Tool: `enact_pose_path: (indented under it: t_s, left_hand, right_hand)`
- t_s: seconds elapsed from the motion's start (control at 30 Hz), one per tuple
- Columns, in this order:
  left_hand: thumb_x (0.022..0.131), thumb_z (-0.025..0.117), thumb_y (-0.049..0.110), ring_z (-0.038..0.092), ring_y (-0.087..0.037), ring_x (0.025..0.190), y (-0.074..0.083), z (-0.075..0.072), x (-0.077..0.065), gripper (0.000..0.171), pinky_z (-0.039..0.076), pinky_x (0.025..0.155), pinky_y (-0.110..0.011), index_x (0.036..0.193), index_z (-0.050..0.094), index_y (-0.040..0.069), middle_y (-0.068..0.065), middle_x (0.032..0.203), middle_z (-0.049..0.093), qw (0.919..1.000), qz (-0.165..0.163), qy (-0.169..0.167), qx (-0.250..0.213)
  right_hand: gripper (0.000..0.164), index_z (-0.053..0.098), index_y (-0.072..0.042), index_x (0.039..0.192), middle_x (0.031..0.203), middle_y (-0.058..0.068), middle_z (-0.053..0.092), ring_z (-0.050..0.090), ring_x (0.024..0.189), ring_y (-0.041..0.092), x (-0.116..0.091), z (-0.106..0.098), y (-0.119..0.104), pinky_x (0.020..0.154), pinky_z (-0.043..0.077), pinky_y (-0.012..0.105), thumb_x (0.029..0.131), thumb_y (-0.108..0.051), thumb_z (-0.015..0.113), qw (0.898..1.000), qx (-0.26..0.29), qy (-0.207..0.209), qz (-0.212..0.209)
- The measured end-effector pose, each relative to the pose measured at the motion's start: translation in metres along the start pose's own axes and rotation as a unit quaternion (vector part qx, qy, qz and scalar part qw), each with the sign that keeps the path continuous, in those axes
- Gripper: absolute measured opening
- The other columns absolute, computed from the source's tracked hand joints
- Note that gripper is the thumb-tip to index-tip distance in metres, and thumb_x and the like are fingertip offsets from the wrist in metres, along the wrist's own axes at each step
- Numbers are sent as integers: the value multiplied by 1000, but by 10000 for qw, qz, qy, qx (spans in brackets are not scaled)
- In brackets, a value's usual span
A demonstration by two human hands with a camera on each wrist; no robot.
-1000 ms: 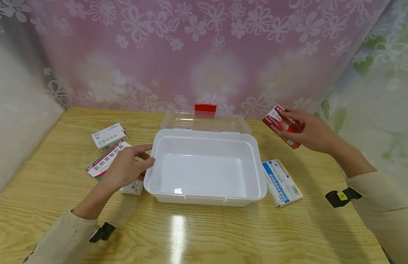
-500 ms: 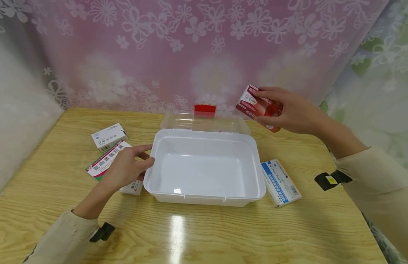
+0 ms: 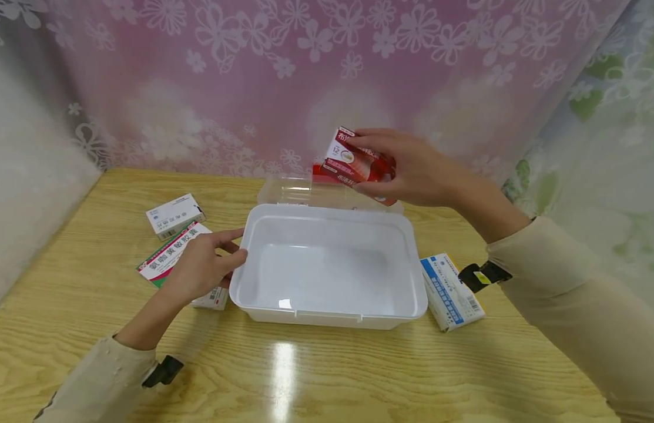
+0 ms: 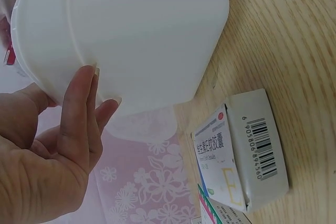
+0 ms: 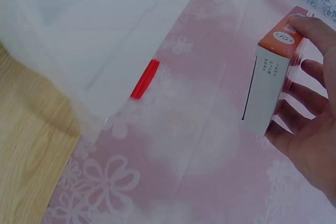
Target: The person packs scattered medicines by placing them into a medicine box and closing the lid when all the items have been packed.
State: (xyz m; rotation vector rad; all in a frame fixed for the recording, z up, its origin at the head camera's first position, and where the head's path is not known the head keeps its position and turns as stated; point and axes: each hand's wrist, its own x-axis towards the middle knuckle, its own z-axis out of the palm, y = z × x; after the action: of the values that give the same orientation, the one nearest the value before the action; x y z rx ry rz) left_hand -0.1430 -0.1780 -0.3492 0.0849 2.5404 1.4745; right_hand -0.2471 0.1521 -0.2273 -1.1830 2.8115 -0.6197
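Observation:
In the head view, a white plastic storage box [image 3: 327, 228] stands uncovered at the middle of the table, its clear lid [image 3: 285, 191] folded back behind it. My left hand [image 3: 200, 267] grips the box's left rim, thumb on top and fingers against the outer wall, as the left wrist view shows from the side. Above the back rim, my right hand [image 3: 427, 170] holds a red medicine box [image 3: 353, 160] in the air, thumb on one edge and fingers on the other. Its pale end panel faces the right wrist camera.
Left of the storage box lie a white medicine box [image 3: 174, 216], a green-and-pink one [image 3: 168, 258] and a barcoded carton [image 4: 265, 150], partly behind my left hand. A blue-and-white medicine box [image 3: 450, 294] lies against the right side. A floral curtain [image 3: 226, 106] hangs behind the table.
My right hand has carried the red medicine box leftward and up, from beyond the storage box's right side to above its lid. The left hand keeps its place on the rim.

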Motion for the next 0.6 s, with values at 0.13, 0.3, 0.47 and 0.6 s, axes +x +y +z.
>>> enact_pose_path:
  t_s: [0.13,0.3,0.47,0.6]
  left_hand:
    - [94,56,13,68,-21,64,-1,-1,-1,50,58,55,-35,141,45,1,-20,104,61,10000,25,13,-13]
    - [94,56,14,68,-21,64,-2,-3,-5,51,58,55,-35,142,44,2,-20,106,59,10000,-76,26,35]
    - [94,56,14,68,-21,64,-4,-5,-8,52,58,55,-34,142,43,2,-20,107,59,9999,-86,53,30]
    - [94,56,14,68,-21,64,-3,-5,-8,51,58,54,-34,142,44,1,-20,106,59,10000,-66,71,8]
  right_hand:
    - [72,44,-15,145,150,4,35,39,130,25,16,8,-11,91,50,39,82,-36,74,9995,-158,16,-258]
    - [76,42,-17,146,150,3,34,37,131,22,37,19,-27,93,49,35,81,-39,74,9993,-148,-102,-327]
    - [77,39,-20,148,152,1,30,32,134,21,49,36,-35,91,50,32,81,-39,74,9990,55,-384,-221]
    - [76,38,-23,148,152,0,29,30,135,22,50,49,-36,92,49,32,82,-40,72,9986,97,-502,-160]
